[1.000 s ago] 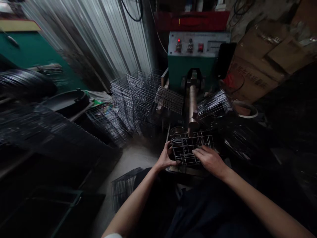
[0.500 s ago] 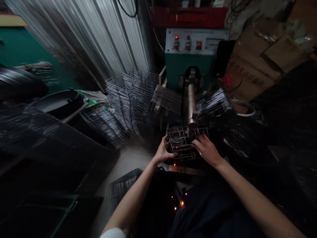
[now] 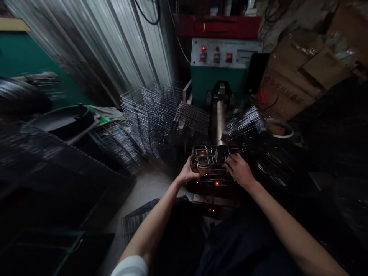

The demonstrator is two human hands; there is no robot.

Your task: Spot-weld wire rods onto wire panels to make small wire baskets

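A small wire basket (image 3: 211,157) sits under the metal arm (image 3: 221,126) of a green spot welder (image 3: 218,78). My left hand (image 3: 188,170) grips the basket's left side, thumb toward me and fingers behind the wires. On the right, my right hand (image 3: 238,168) is closed at the basket's top edge, close beside the arm's tip; its fingertips are partly hidden. Small orange sparks glow below and in front of the basket. A red lamp is lit on the welder's panel (image 3: 227,53).
Stacked wire panels (image 3: 149,115) stand at the left. More wire pieces lean on both sides of the arm, including a bundle (image 3: 244,122) at right. Cardboard boxes (image 3: 290,84) and a round tub (image 3: 278,128) are at the right. A black phone-like slab (image 3: 257,73) hangs by the welder.
The basket has tilted slightly, with both hands still on it. Sparks that were falling toward my lap now appear nearer the basket. The view has shifted a little.
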